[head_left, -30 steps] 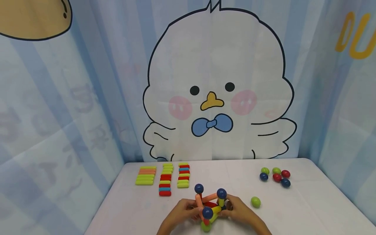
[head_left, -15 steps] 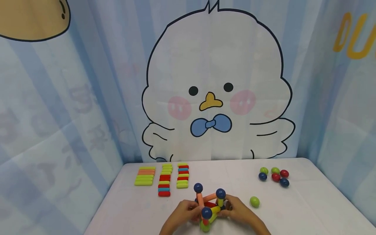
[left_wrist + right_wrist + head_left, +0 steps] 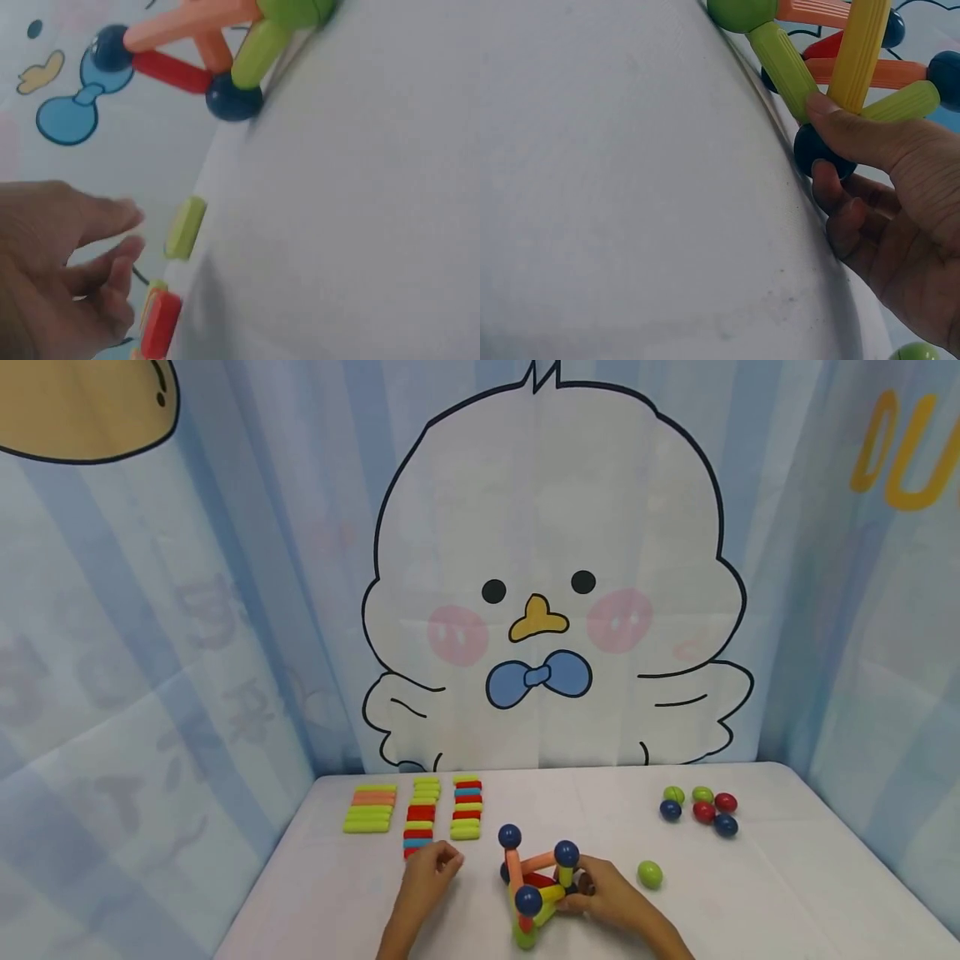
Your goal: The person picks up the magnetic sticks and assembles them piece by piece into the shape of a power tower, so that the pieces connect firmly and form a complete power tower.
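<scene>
two bare hands over a white table (image 3: 300, 893).

one left hand (image 3: 429, 878): holding nothing; thumb and forefinger a narrow gap apart, other fingers loosely bent; near the front end of the middle column of red, yellow-green and blue sticks (image 3: 422, 814), its last red stick partly hidden in the head view.

one right hand (image 3: 606, 893): thumb and fingers gripping a dark-blue corner ball of the frame of ribbed coloured sticks and glossy round balls (image 3: 529, 902).

one such frame: standing on the near part of the table, between the hands; sticks salmon, red, yellow and yellow-green; balls dark blue and green.

one loose glossy green ball (image 3: 650, 875): just right of the right hand.

two further sets of sticks: a yellow-green and salmon block (image 3: 368, 811), left; a mixed-colour column (image 3: 467, 816), right of the middle one.

six balls in a cluster (image 3: 704, 812), far right: two green, two red, two dark blue.

one pale blue-and-white curtain (image 3: 537, 510), chick-printed, behind.
</scene>
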`<state>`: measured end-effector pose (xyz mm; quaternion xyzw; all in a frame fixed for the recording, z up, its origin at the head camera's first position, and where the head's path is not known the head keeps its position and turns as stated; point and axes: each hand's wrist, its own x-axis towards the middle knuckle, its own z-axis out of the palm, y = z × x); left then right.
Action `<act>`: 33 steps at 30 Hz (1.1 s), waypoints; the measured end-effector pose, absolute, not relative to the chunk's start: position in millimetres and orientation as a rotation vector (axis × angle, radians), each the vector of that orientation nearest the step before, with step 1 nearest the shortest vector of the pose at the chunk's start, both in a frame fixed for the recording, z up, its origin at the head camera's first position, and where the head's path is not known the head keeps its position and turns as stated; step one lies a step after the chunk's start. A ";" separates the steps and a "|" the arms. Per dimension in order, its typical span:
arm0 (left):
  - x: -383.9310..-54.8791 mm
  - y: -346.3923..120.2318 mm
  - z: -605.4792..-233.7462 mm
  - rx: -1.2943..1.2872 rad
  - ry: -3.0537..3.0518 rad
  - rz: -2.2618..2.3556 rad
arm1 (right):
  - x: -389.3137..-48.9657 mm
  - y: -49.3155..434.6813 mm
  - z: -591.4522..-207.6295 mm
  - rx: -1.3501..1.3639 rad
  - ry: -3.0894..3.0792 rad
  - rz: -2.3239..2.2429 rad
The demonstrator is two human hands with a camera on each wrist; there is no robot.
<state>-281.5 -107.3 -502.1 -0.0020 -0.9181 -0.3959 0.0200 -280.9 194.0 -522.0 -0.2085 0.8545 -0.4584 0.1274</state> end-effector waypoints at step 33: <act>-265.8 -77.7 -470.8 0.018 -2.502 -2.405 | -276.1 193.2 -526.1 -0.603 2.503 -1.338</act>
